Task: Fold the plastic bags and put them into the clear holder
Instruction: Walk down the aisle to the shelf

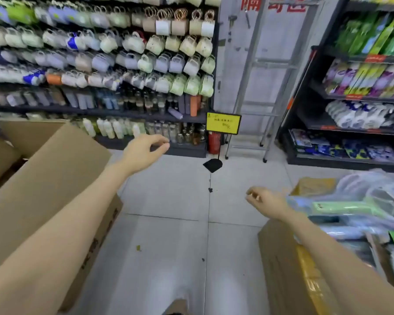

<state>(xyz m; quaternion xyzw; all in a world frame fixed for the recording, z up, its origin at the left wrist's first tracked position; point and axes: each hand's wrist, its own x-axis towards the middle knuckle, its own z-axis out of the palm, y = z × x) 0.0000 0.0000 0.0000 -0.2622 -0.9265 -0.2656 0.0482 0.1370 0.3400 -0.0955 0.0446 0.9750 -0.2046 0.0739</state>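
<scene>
Plastic bags (364, 201) beside right hand (265, 200), left hand (143, 151) well apart

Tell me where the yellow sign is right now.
In the head view, the yellow sign stands centre, by the red fire extinguisher, left of the ladder.

I count two hands, a left hand (143, 153) and a right hand (266, 201); beyond them one yellow sign (223, 122), one ladder (263, 64), one fire extinguisher (214, 142).
</scene>
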